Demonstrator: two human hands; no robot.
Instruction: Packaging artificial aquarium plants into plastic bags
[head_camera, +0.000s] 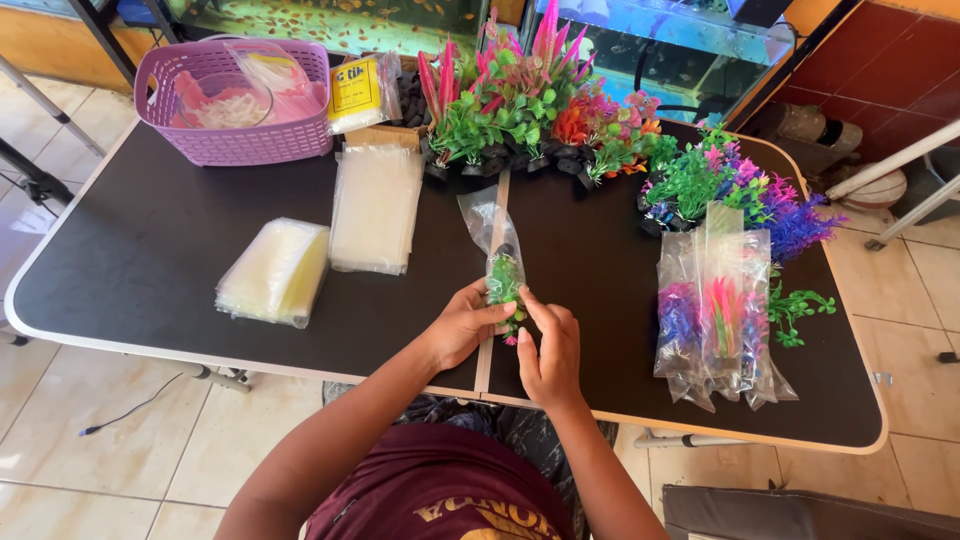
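A view from above of a person's two bare hands working at the near edge of a black desk (180, 250). The left hand (465, 325) and the right hand (548, 350) meet at the middle of the picture, both closed around the lower end of a clear plastic bag (492, 235) with a small green artificial plant (505, 282) inside. The left hand pinches the bag from the 9 o'clock side, its fingertips on the plant; the right hand grips from 5 o'clock, thumb pressed against the bag's lower edge. The bag lies flat on the desk and stretches away from the hands toward 12 o'clock, its open end pointing to the far side.

Out from the hands, at 9 o'clock, sits a stack of empty clear bags (275, 270), with a second, flatter stack of bags (375, 205) at about 11 o'clock. At 3 o'clock lies a pile of filled bags (715, 310) holding purple, pink and green plants. Farther off, at 12 to 1 o'clock, a row of loose artificial plants (530, 110) in green, pink and orange stands along the far edge, and more purple and green plants (740, 190) cluster at 2 o'clock. A lilac plastic basket (240, 135) rests at the far left corner, around 10 o'clock.
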